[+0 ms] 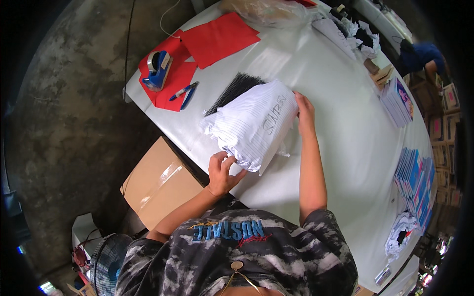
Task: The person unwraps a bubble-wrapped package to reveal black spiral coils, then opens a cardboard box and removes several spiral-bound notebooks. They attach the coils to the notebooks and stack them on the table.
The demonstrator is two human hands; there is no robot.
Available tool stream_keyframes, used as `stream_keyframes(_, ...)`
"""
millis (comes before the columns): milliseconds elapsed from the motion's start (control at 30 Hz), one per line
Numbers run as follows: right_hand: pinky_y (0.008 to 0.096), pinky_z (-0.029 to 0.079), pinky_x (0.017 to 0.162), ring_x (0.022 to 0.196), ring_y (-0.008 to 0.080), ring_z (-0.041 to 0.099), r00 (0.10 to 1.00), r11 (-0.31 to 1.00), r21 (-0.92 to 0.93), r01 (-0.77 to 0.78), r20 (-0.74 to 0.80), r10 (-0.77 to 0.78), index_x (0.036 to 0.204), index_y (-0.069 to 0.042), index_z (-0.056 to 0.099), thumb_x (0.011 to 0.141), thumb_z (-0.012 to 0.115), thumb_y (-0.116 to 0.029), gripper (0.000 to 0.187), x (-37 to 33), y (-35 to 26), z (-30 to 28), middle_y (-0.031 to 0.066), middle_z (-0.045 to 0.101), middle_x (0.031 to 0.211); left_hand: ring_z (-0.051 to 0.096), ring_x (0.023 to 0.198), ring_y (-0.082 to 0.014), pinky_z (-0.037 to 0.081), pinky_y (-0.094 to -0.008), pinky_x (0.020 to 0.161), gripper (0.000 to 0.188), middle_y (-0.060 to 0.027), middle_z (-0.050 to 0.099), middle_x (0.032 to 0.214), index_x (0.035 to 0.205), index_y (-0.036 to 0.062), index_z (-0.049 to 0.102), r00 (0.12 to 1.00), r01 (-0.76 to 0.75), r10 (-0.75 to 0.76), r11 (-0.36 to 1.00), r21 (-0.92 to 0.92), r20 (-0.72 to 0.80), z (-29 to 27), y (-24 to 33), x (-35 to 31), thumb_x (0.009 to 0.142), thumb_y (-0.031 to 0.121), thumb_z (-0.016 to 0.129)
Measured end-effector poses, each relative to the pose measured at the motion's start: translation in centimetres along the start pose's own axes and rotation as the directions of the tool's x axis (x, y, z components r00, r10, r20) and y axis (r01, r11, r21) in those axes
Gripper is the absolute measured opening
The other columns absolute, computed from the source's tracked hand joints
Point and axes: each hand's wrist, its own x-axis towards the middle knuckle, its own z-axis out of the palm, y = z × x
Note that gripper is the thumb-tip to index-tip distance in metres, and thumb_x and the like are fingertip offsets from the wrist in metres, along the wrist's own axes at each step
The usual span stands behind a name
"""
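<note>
A bulky bundle wrapped in white striped paper, with dark handwriting on it, lies slanted on the white table. Its near left end is crumpled and loosely folded. At that end, my left hand curls its fingers onto the paper's edge. My right hand grips the bundle's far right end, with its fingers partly hidden behind it. Black binding combs or wires stick out from behind the bundle on the left. What the paper encloses is hidden.
Red sheets lie at the far left of the white table, with a blue tape dispenser and pens on them. Stacked booklets and crumpled paper line the right side. A cardboard box stands below the left edge.
</note>
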Motion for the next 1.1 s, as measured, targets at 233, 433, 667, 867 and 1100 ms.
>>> stream_keyframes(233,0.0369,0.028,0.106,0.131,0.0269,0.032,0.998,0.997,0.075,-0.006,0.058,0.002,0.145,-0.004,0.022,0.088,0.055,-0.046,0.078,-6.2,-0.9,-0.5,0.0157,0.029,0.146,0.043,0.107,-0.0279,0.035,-0.0395,0.088,0.052,-0.0041,0.045,0.106,0.113,0.027,0.062,0.95,-0.287,0.291,0.957,-0.045,0.111,0.9,2.4,-2.4,0.063,0.017,0.075)
stream_keyframes(433,0.042,0.017,0.111,0.141,0.0311,0.007,0.972,0.984,0.098,0.151,0.167,-0.166,0.147,-0.005,-0.003,0.078,0.063,-0.057,0.109,-16.1,-2.0,2.0,0.0193,0.0,0.153,0.045,0.104,-0.0302,0.042,-0.0399,0.084,0.063,-0.0124,0.043,0.109,0.113,0.0144,0.058,0.997,-0.021,0.039,0.964,-0.266,0.064,0.8,4.4,0.5,0.055,0.007,0.082)
stream_keyframes(667,0.0463,0.028,0.107,0.136,0.0439,0.022,0.776,0.557,-0.568,0.606,0.267,-0.572,0.144,-0.005,0.019,0.071,0.078,-0.036,0.099,-20.2,-1.0,4.9,0.0257,0.019,0.147,0.059,0.096,-0.0335,0.049,-0.0374,0.081,0.054,-0.0194,0.058,0.106,0.121,0.0027,0.047,0.991,0.044,0.019,0.884,-0.466,0.13,-1.7,1.6,3.7,0.073,0.005,0.073)
stream_keyframes(867,0.0426,0.041,0.097,0.121,0.0418,0.045,0.829,0.583,-0.64,0.5,0.159,-0.536,0.138,-0.005,0.035,0.078,0.063,-0.008,0.066,-17.6,-2.8,6.1,0.023,0.047,0.132,0.057,0.107,-0.0279,0.04,-0.0397,0.098,0.043,-0.0176,0.056,0.114,0.122,-0.0001,0.04,0.986,0.156,-0.041,0.542,-0.826,0.159,-2.9,-1.2,5.5,0.08,-0.005,0.045)
stream_keyframes(1100,0.0301,0.042,0.093,0.109,0.018,0.055,0.894,0.836,-0.323,0.444,0.103,-0.435,0.134,0.0,0.041,0.078,0.06,-0.002,0.059,-14.4,-6.4,4.3,0.0115,0.058,0.121,0.024,0.133,-0.0399,0.021,-0.0565,0.105,0.063,-0.0193,0.034,0.139,0.126,0.0053,0.046,0.921,-0.133,0.156,0.987,-0.089,0.356,2.8,0.2,4.3,0.072,0.027,0.07)
